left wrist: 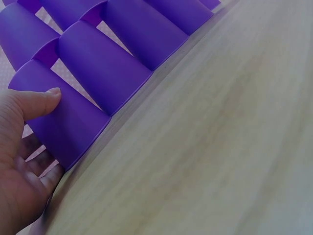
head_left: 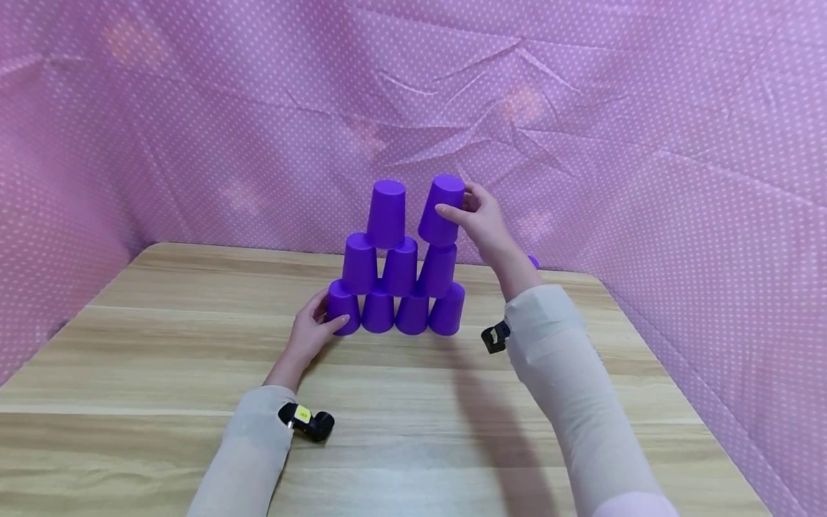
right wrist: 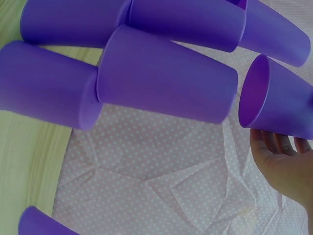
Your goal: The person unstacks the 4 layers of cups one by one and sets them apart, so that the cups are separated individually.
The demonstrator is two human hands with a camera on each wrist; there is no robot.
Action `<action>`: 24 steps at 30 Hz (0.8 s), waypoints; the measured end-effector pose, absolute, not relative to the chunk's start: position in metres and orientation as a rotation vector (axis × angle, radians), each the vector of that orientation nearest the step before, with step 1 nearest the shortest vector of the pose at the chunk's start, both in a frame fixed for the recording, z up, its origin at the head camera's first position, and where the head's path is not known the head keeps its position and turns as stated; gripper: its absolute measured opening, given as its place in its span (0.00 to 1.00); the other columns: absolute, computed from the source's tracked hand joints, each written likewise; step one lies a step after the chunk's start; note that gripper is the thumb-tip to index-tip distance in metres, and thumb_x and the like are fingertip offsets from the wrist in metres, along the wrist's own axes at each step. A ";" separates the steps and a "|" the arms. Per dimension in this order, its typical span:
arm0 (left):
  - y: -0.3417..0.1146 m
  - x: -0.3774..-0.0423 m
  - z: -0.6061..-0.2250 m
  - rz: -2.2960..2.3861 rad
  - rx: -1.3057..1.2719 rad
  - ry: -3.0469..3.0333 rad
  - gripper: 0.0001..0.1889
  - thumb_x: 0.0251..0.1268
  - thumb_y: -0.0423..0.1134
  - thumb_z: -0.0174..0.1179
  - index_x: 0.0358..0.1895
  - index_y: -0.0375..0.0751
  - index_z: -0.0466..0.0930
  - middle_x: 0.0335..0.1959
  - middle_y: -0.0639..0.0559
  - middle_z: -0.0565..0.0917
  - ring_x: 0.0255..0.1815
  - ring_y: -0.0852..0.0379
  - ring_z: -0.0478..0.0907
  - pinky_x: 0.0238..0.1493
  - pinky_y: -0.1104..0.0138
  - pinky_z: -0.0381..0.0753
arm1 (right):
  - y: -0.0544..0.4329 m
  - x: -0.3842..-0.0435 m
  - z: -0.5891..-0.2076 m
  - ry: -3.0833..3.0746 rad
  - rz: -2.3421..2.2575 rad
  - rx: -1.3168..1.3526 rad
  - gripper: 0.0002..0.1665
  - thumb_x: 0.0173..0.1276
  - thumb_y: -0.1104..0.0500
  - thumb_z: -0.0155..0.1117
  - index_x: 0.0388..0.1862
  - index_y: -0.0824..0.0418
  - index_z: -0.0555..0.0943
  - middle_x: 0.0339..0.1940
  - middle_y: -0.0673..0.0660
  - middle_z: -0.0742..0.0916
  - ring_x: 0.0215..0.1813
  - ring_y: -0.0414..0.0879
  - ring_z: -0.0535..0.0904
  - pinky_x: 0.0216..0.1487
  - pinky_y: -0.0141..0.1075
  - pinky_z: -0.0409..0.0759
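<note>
Purple cups stand upside down in stacked rows. Several form the bottom row, among them a bottom-right cup (head_left: 446, 310); the middle row has three, including its rightmost cup (head_left: 438, 271). On the third level, at left, stands one upper cup (head_left: 387, 215). My right hand (head_left: 479, 219) grips another purple cup (right wrist: 281, 100), slightly tilted, its rim just apart from the middle-row cup (right wrist: 168, 76) beneath it. My left hand (head_left: 310, 332) holds the bottom-left cup (left wrist: 71, 120), thumb across its front and fingers round the far side.
The stack stands on a wooden table (head_left: 194, 337). Behind my right forearm, a further purple cup (right wrist: 41, 223) is partly visible near the table's back edge. Pink dotted cloth (head_left: 258, 143) hangs around the back and sides.
</note>
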State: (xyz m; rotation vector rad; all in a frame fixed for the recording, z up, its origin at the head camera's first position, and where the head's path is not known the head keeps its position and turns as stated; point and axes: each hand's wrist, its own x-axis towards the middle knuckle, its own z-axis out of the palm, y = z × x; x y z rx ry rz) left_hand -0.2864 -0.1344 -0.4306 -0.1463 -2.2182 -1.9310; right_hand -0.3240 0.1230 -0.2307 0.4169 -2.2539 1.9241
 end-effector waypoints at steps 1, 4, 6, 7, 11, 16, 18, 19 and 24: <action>-0.135 -0.286 -0.430 -1.930 -0.148 -2.218 0.32 0.51 0.29 0.60 0.62 0.36 0.58 0.57 0.35 0.64 0.58 0.45 0.60 0.58 0.59 0.59 | 0.124 -0.323 -0.230 -2.253 1.919 0.416 0.31 0.52 0.65 0.64 0.56 0.63 0.66 0.48 0.61 0.77 0.49 0.48 0.71 0.52 0.37 0.67; -0.135 -0.286 -0.429 -1.933 -0.153 -2.217 0.32 0.51 0.29 0.59 0.62 0.35 0.58 0.57 0.35 0.64 0.58 0.45 0.60 0.59 0.59 0.59 | 0.130 -0.321 -0.228 -2.248 1.904 0.414 0.31 0.52 0.64 0.64 0.56 0.63 0.66 0.48 0.61 0.77 0.49 0.48 0.71 0.52 0.37 0.67; -0.136 -0.286 -0.429 -1.933 -0.158 -2.220 0.32 0.51 0.29 0.59 0.62 0.35 0.57 0.57 0.34 0.63 0.58 0.45 0.59 0.59 0.59 0.59 | 0.135 -0.320 -0.228 -2.248 1.900 0.415 0.32 0.52 0.65 0.64 0.57 0.63 0.66 0.49 0.61 0.76 0.50 0.48 0.71 0.53 0.37 0.67; -0.136 -0.286 -0.429 -1.931 -0.160 -2.221 0.32 0.51 0.29 0.59 0.62 0.35 0.57 0.57 0.34 0.63 0.58 0.44 0.59 0.59 0.59 0.59 | 0.137 -0.320 -0.228 -2.241 1.900 0.419 0.32 0.52 0.65 0.64 0.57 0.63 0.66 0.49 0.61 0.76 0.50 0.49 0.71 0.53 0.37 0.67; -0.135 -0.286 -0.429 -1.920 -0.169 -2.227 0.33 0.51 0.29 0.59 0.62 0.36 0.57 0.57 0.35 0.63 0.58 0.45 0.60 0.58 0.59 0.59 | 0.148 -0.319 -0.231 -2.231 1.898 0.431 0.31 0.52 0.65 0.63 0.57 0.64 0.65 0.49 0.62 0.76 0.51 0.49 0.70 0.54 0.38 0.66; -0.134 -0.285 -0.430 -1.915 -0.168 -2.234 0.33 0.51 0.30 0.59 0.62 0.37 0.58 0.58 0.35 0.63 0.58 0.45 0.60 0.58 0.59 0.59 | 0.163 -0.316 -0.234 -2.211 1.899 0.391 0.31 0.52 0.65 0.63 0.57 0.65 0.65 0.49 0.63 0.76 0.51 0.50 0.70 0.54 0.39 0.66; -0.135 -0.286 -0.430 -1.915 -0.162 -2.237 0.33 0.51 0.30 0.59 0.62 0.36 0.57 0.58 0.35 0.63 0.59 0.45 0.59 0.58 0.59 0.59 | 0.169 -0.314 -0.234 -2.226 1.886 0.371 0.32 0.53 0.64 0.63 0.57 0.65 0.65 0.50 0.63 0.75 0.52 0.50 0.70 0.55 0.39 0.65; -0.135 -0.286 -0.430 -1.916 -0.161 -2.237 0.33 0.51 0.30 0.59 0.62 0.36 0.57 0.58 0.35 0.63 0.59 0.45 0.59 0.59 0.59 0.59 | 0.173 -0.314 -0.234 -2.232 1.877 0.364 0.32 0.53 0.64 0.63 0.57 0.65 0.65 0.51 0.63 0.75 0.52 0.50 0.70 0.55 0.39 0.65; -0.136 -0.285 -0.429 -1.915 -0.167 -2.237 0.33 0.52 0.31 0.59 0.63 0.37 0.57 0.58 0.35 0.63 0.59 0.45 0.59 0.59 0.59 0.58 | 0.190 -0.310 -0.241 -2.255 1.855 0.364 0.31 0.54 0.63 0.63 0.56 0.66 0.65 0.51 0.63 0.75 0.52 0.50 0.70 0.56 0.39 0.64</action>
